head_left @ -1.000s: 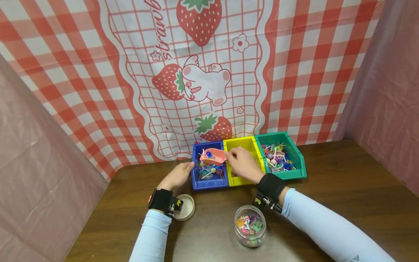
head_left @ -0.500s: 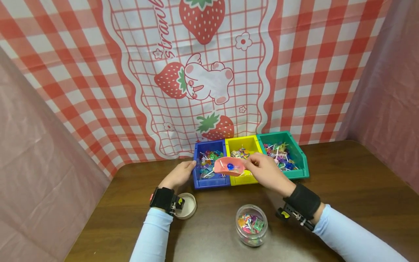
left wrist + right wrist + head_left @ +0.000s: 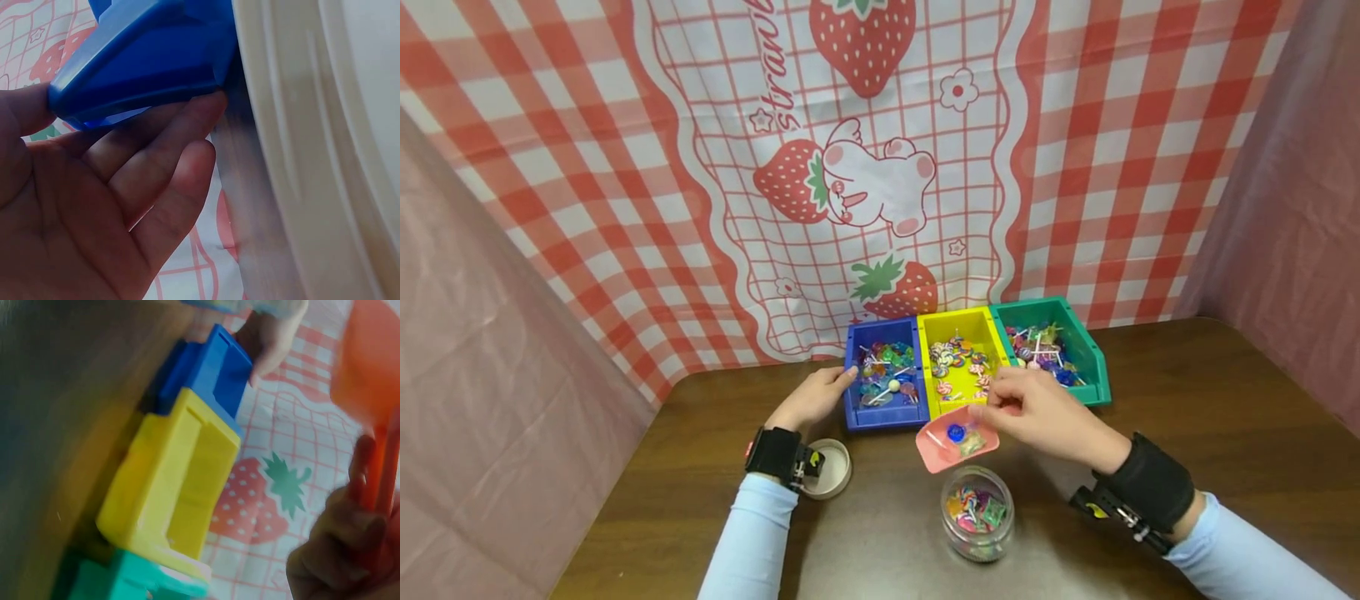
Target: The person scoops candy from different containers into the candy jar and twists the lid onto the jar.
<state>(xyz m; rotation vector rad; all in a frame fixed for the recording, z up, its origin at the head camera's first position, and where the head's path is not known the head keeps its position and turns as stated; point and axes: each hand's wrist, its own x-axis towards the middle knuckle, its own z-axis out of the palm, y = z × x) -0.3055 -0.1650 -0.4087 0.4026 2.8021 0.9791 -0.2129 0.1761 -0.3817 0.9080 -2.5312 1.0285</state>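
Observation:
My right hand (image 3: 1048, 410) grips the handle of a pink scoop (image 3: 934, 450), just in front of the yellow bin (image 3: 934, 321). In the scoop lie a blue candy and a clear-wrapped one. The right wrist view shows the fingers curled round its handle (image 3: 382, 478). My left hand (image 3: 808, 402) holds the outer side of the blue bin (image 3: 886, 421), thumb at the edge and fingers (image 3: 156, 159) against the wall. Below the scoop, nearer me, an open clear jar (image 3: 951, 537) stands upright with assorted candies inside.
A green bin (image 3: 1093, 375) joins the yellow one on the right; all three bins hold small candies and lollipops. A round pale lid (image 3: 842, 490) lies by my left wrist. Behind the wooden table (image 3: 647, 500) hangs a strawberry-print cloth (image 3: 880, 183).
My right hand has carried the loaded scoop from above the blue bin, across to the right and toward me, near the jar. My left hand has stayed at the blue bin.

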